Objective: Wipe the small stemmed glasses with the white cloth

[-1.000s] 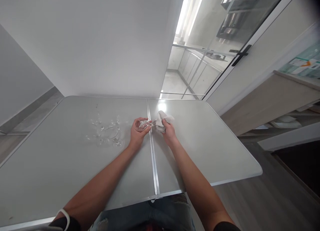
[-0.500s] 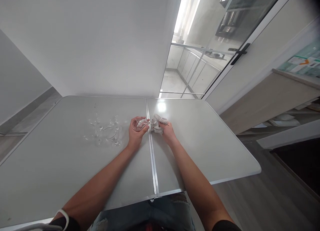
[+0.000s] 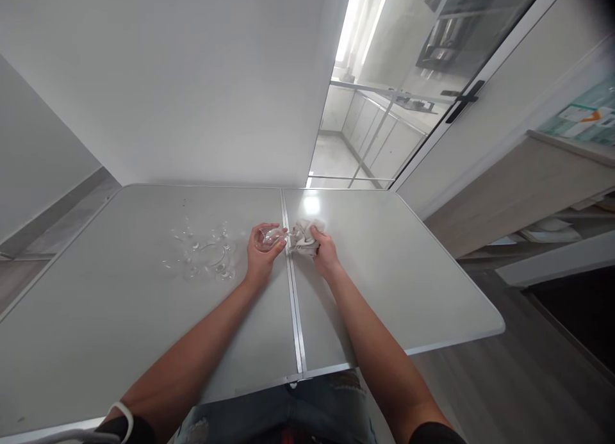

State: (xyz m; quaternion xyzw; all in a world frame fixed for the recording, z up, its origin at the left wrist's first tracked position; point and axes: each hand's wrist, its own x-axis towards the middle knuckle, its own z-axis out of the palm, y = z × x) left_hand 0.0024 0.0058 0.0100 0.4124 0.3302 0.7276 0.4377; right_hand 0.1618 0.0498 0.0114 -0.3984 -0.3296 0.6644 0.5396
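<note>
My left hand [image 3: 261, 255] is wrapped round the bowl of a clear stemmed glass [image 3: 271, 239], which lies sideways with its stem pointing right. My right hand [image 3: 327, 252] grips a crumpled pale cloth [image 3: 304, 238] that is bunched round the foot end of the glass, so the foot is hidden. Both hands are just above the table's middle seam. Left of them, several clear stemmed glasses [image 3: 207, 255] are grouped on the table; their outlines are faint and overlap.
The pale grey folding table [image 3: 394, 284] has a metal-edged seam [image 3: 294, 303] down its middle. A white wall [image 3: 202, 98] stands behind it. At the back right is a glazed door with a black handle [image 3: 464, 101]. Wooden shelving [image 3: 519, 194] holding packages stands to the right.
My right hand has shifted its hold on the cloth; the thumb now lies on top and the cloth is bunched differently. My left hand and the glass stay in place.
</note>
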